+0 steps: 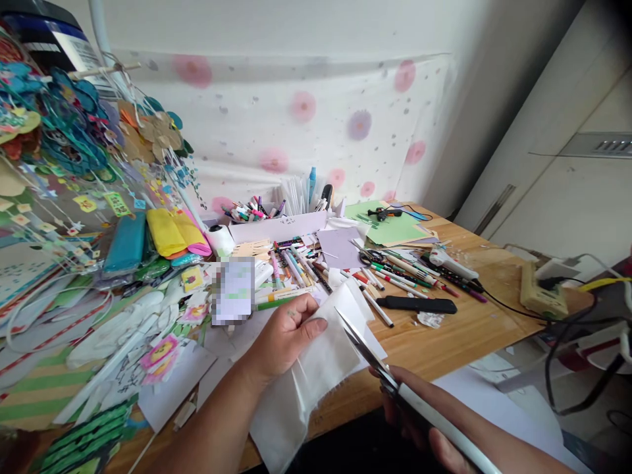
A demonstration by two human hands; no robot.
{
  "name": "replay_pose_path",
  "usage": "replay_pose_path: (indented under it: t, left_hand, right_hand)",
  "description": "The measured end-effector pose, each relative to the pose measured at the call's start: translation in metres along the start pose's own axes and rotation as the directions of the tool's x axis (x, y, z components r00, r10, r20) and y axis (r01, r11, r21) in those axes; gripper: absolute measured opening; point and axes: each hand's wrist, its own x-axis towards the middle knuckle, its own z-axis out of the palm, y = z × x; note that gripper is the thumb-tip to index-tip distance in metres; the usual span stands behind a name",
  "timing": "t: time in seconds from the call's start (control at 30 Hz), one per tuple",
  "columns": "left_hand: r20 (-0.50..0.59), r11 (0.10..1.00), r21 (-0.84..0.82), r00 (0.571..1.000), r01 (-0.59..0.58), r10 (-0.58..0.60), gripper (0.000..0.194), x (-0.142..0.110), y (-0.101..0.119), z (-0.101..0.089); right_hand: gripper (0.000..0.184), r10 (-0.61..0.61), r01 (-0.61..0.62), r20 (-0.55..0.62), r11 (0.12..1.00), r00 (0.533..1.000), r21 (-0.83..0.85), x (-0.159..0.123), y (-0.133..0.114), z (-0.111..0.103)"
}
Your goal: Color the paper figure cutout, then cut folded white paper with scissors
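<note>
My left hand (290,334) pinches a piece of white cloth (328,359) between thumb and fingers. The cloth hangs down over the table's front edge, and its right side looks frayed. In my right hand (429,411) is a pair of scissors (390,382), its blades pointing up and left. The blade tips lie at the cloth's upper right part, just right of my left thumb. Whether the blades are cutting into the cloth I cannot tell.
Many pens (301,263) lie scattered over the wooden table (486,299), near a black case (417,304) and a glue gun (451,264). Paper craft pieces (160,355) cover the left side. A power strip (543,289) sits at the right edge. Paper decorations (74,141) hang upper left.
</note>
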Motion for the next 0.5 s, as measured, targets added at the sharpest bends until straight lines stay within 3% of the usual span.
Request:
replay_pose_path:
  t: [0.1, 0.23, 0.5]
  left_hand:
    - [-0.013, 0.998, 0.065, 1.0, -0.001, 0.002, 0.029, 0.0, -0.001, 0.006]
    - [-0.002, 1.0, 0.008, 1.0, 0.017, -0.017, 0.028, 0.0, -0.002, 0.009]
    - [-0.058, 0.996, -0.089, 0.998, 0.025, -0.03, 0.024, 0.001, 0.0, 0.004]
  right_hand:
    - [0.066, -0.037, 0.038, -0.015, 0.998, 0.999, 0.053, 0.002, 0.008, 0.003]
    - [0.062, -0.061, 0.065, -0.04, 0.993, 0.997, 0.094, 0.002, 0.012, 0.005]
    - [0.064, 0.042, -0.04, -0.021, 0.996, 0.999, 0.079, 0.002, 0.017, 0.002]
